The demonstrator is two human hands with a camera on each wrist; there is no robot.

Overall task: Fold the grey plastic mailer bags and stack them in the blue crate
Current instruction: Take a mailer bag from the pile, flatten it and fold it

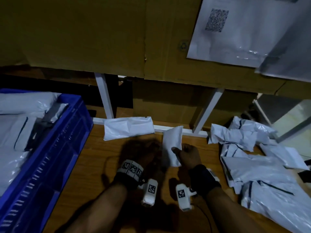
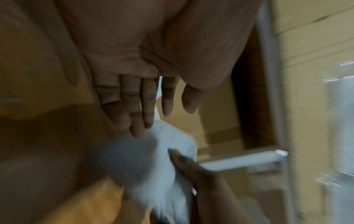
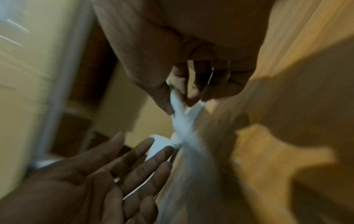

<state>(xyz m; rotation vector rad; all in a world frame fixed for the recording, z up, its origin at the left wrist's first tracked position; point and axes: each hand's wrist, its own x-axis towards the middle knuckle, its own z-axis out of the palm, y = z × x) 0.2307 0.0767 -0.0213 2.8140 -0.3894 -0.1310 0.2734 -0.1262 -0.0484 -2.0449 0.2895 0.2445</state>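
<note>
A folded grey mailer bag (image 1: 172, 145) stands on edge above the wooden table, pinched at its near edge by my right hand (image 1: 188, 156) between thumb and fingers (image 3: 168, 97). My left hand (image 1: 143, 153) is beside the bag's left face, fingers (image 2: 134, 109) straight and spread, their tips at the plastic (image 2: 153, 151). Another folded mailer (image 1: 128, 127) lies flat just beyond. The blue crate (image 1: 55, 148) at the left holds stacked grey mailers (image 1: 18, 121). Both wrist views are blurred.
A heap of unfolded grey mailers (image 1: 255, 158) covers the table's right side. A white metal frame (image 1: 104, 96) and cardboard boxes (image 1: 101, 36) stand behind the table. A large mailer (image 1: 239, 31) with a printed code hangs at the upper right.
</note>
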